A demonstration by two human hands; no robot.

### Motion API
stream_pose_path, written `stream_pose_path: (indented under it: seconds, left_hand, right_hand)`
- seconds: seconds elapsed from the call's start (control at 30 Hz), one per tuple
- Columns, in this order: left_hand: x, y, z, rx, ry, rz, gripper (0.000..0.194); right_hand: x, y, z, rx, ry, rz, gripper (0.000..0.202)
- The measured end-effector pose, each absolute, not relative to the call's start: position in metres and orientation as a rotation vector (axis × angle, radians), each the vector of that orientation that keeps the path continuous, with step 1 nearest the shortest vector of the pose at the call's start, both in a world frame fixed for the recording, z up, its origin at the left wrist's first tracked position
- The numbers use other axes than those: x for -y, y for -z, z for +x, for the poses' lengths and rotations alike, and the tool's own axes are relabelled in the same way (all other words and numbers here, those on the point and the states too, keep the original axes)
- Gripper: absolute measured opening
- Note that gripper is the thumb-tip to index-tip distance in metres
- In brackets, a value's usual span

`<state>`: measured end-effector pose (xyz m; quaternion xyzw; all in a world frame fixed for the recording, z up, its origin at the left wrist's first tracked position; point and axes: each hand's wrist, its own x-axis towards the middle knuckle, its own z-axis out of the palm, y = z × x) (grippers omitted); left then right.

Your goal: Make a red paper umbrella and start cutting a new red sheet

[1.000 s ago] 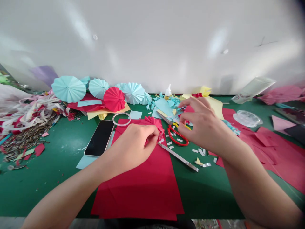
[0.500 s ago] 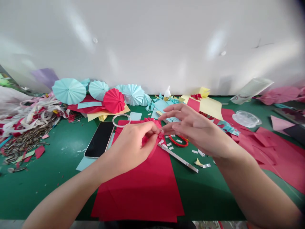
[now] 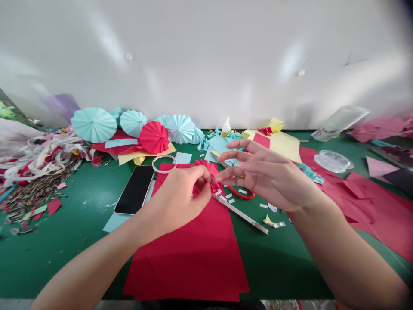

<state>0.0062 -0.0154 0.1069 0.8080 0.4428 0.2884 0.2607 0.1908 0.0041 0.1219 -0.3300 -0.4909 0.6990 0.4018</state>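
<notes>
My left hand [image 3: 183,193] is closed in a pinch, thumb against forefinger, over the red paper sheet [image 3: 190,254]. What lies between its fingertips is too small to make out. Just beyond and beside those fingertips is a red pleated paper piece [image 3: 204,166], partly covered by the hand. My right hand [image 3: 267,176] is open, its fingers apart and pointing left, with the lowest fingertips close to the left hand's pinch. Below it lie red-handled scissors [image 3: 243,196], partly hidden, and a thin metallic strip [image 3: 241,213] resting slantwise at the sheet's edge.
A phone [image 3: 135,189] and a clear ring [image 3: 164,164] lie left of the sheet. Pleated blue discs [image 3: 93,125] and a red one [image 3: 154,137] stand along the back. Wire-and-ribbon pieces [image 3: 35,181] heap at left; red paper [image 3: 377,211] spreads at right. A small white-tipped bottle [image 3: 226,125] stands behind.
My right hand has drawn slightly back from the left fingertips, and its fingers are spread a little wider. The left hand keeps its pinch, barely moved.
</notes>
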Motion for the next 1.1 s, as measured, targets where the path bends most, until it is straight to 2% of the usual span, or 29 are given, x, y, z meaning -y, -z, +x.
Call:
stream_pose_path:
  seconds: [0.63,1.1]
  left_hand:
    - [0.013,-0.109,0.006,-1.149,-0.759,1.98,0.019]
    - [0.009,-0.107,0.007,-1.115,-0.881,1.616,0.018]
  right_hand:
    - [-0.002,-0.121,0.19,1.374,-1.658,-0.845,0.021]
    - [0.014,-0.116,0.186,1.792,-1.118,-0.775,0.028]
